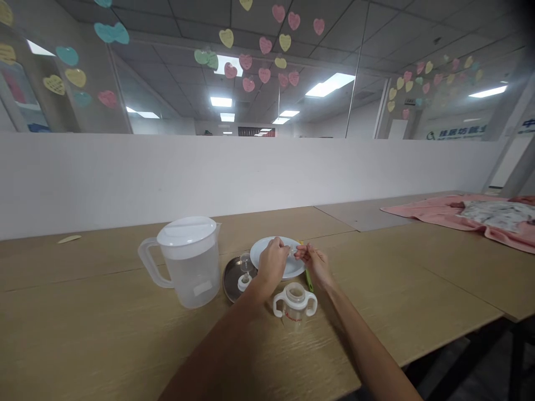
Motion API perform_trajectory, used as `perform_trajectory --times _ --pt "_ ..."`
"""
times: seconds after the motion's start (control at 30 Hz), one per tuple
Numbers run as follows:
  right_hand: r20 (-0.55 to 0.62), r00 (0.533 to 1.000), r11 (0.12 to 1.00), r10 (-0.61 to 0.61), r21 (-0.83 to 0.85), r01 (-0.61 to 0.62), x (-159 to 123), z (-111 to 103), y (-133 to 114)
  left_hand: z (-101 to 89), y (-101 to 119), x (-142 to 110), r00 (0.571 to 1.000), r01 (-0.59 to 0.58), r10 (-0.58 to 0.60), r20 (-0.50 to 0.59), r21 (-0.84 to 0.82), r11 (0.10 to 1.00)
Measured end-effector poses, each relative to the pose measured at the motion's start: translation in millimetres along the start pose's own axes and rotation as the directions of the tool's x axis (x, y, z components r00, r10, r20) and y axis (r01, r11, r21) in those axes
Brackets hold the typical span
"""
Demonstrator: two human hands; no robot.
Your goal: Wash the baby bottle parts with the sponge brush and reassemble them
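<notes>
Over the white plate (291, 270), probably to catch drips | our left hand (273, 262) pinches a small clear piece (292, 251), its outline too blurred to name; our right hand (316, 266), fingers half-curled beside it, contact unclear | two-handled baby bottle (295, 313) upright, open-topped, nearer us, likely for reach | green utensil (309, 280) partly hidden.

This looks like an office, with bright flat lights (331, 85) in the ceiling (188, 28), paper hearts (265, 45) on big glass panes (313, 120), and a long worktop (397, 278).

Left hand (273, 262), right hand (317, 266) at small clear piece (292, 250), white plate (293, 270), handled bottle (295, 304), pitcher (192, 264)
</notes>
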State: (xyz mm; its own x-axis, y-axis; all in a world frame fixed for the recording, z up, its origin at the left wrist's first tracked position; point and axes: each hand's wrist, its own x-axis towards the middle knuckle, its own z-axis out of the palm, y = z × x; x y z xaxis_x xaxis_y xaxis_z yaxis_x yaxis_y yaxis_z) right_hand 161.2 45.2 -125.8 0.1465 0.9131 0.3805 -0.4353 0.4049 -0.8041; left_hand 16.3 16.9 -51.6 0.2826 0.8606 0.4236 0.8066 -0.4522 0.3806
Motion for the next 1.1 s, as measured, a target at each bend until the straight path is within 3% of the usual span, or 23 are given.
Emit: perform_trajectory --times 0.23,0.33,0.5,0.63,0.93,1.1 --pt "-0.037 0.996 0.996 -0.085 -0.008 0.085 -3.3 10.4 4.5 7.6 8.7 8.3 0.998 -0.03 0.034 -0.055 0.066 0.997" --pt "-0.026 0.999 0.999 -0.044 0.025 0.044 -3.9 12.7 1.4 3.8 6.4 8.8 0.995 -0.076 0.081 -0.055 0.089 0.993" --pt "0.167 0.978 0.945 0.126 0.28 -0.169 -9.7 10.1 -26.1 -3.0 -3.3 8.5 0.988 -0.137 0.142 -0.051 0.093 0.986" --pt "0.319 0.936 0.854 0.148 0.436 -0.284 -16.4 6.0 -44.7 -3.2 -10.7 8.1 0.987 -0.154 0.157 -0.046 0.066 0.986" --pt "0.488 0.861 0.815 0.146 0.434 -0.384 -20.3 7.7 -39.0 -1.0 -13.0 5.5 0.982 -0.184 0.184 -0.037 -0.004 0.983" --pt "0.501 0.854 0.824 0.143 0.418 -0.383 -18.2 3.3 -36.9 -0.2 -15.0 7.3 0.981 -0.188 0.186 -0.045 -0.025 0.982"
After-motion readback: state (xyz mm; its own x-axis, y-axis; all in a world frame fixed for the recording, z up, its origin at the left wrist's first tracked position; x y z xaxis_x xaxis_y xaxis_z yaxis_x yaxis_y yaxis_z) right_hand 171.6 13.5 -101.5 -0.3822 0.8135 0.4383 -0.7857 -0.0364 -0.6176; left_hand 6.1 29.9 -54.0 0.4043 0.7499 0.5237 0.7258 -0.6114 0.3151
